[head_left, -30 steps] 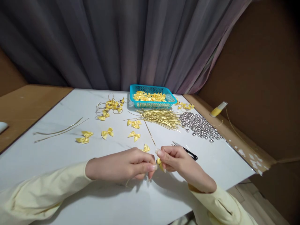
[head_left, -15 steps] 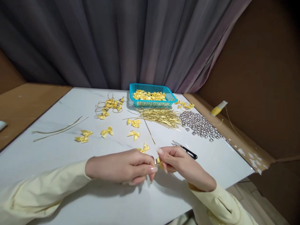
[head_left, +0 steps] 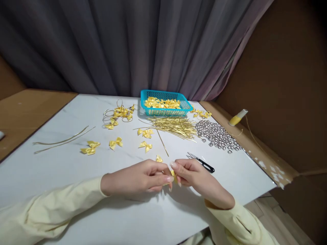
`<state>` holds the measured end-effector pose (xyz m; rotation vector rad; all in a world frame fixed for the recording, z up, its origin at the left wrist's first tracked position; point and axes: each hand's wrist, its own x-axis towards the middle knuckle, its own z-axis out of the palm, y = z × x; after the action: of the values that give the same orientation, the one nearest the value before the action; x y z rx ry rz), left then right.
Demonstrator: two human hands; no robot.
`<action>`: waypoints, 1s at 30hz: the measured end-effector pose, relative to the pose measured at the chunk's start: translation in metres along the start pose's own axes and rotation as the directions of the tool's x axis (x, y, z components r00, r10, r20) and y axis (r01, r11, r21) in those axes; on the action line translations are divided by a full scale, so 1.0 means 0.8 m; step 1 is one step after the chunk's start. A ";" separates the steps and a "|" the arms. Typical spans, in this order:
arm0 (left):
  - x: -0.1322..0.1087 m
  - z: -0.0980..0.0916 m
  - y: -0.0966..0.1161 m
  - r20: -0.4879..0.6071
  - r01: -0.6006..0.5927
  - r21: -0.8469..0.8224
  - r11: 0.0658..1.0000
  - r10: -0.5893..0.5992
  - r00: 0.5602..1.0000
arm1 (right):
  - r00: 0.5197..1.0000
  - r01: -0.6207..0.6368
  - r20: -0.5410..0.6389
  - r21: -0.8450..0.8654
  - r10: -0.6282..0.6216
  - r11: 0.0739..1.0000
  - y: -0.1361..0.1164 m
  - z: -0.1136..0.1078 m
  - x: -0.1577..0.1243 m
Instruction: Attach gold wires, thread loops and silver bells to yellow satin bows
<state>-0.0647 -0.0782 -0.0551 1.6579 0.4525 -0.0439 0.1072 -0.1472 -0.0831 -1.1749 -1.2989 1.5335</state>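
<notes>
A small yellow ribbon bow [head_left: 173, 174] shows between my two hands, partly covered by fingers. My right hand [head_left: 195, 174] is closed, its thumb and fingers pinching the bow from the right. On the other side my left hand [head_left: 145, 177] is closed too, thumb against forefinger, with its tips at the bow's left edge. What the left fingers hold is hidden. Just behind the left hand, one loop of another yellow bow [head_left: 158, 159] peeks out. Thread snips with black handles [head_left: 208, 167] lie beyond my right hand.
Several loose yellow bows [head_left: 145, 146] lie on the white table [head_left: 122, 217]. Behind them are gold wire strips [head_left: 176, 128], silver beads [head_left: 217, 136], a blue basket [head_left: 187, 107] of bows, and looped bow pieces [head_left: 121, 112]. A thread spool [head_left: 238, 117] sits right; cardboard [head_left: 278, 85] walls that side.
My left hand has shifted right, bringing its fingertips up against the bow. It covers more of the bow lying behind it. The right hand has stayed almost still.
</notes>
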 end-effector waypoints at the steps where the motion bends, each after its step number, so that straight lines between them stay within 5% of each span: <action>1: 0.001 0.000 -0.001 0.009 0.001 -0.029 1.000 -0.001 1.000 | 1.000 -0.001 -0.002 0.002 0.001 1.000 0.001 -0.001 0.000; 10: 0.002 0.005 -0.005 -0.029 0.002 -0.079 0.997 -0.004 1.000 | 1.000 0.018 -0.017 -0.050 -0.019 0.999 0.000 0.009 0.000; 14: 0.004 0.005 -0.015 -0.053 0.031 -0.097 0.995 -0.036 0.998 | 0.986 0.052 -0.133 -0.355 -0.105 0.934 -0.001 -0.004 -0.002; 17: 0.008 0.004 -0.025 -0.071 0.025 -0.141 0.990 -0.036 0.997 | 0.892 -0.032 -0.312 -0.765 -0.326 0.644 0.005 -0.039 -0.009; 20: 0.013 0.002 -0.034 -0.121 -0.021 -0.192 0.981 -0.003 0.993 | 0.868 -0.152 -0.273 -0.941 -0.414 0.302 0.023 -0.081 -0.021; 24: 0.023 -0.005 -0.045 -0.209 -0.061 -0.398 0.915 -0.025 0.978 | 0.899 -0.171 -0.209 -0.977 -0.385 0.131 0.057 -0.104 -0.035; 30: 0.036 -0.027 -0.061 -0.317 -0.198 -0.646 0.737 -0.023 0.948 | 0.882 -0.205 -0.122 -0.969 -0.454 -0.138 0.082 -0.088 -0.041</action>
<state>-0.0586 -0.0464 -0.1062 0.9519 0.5420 0.4180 0.1836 -0.1711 -0.1456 -1.9954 -2.1894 -0.4533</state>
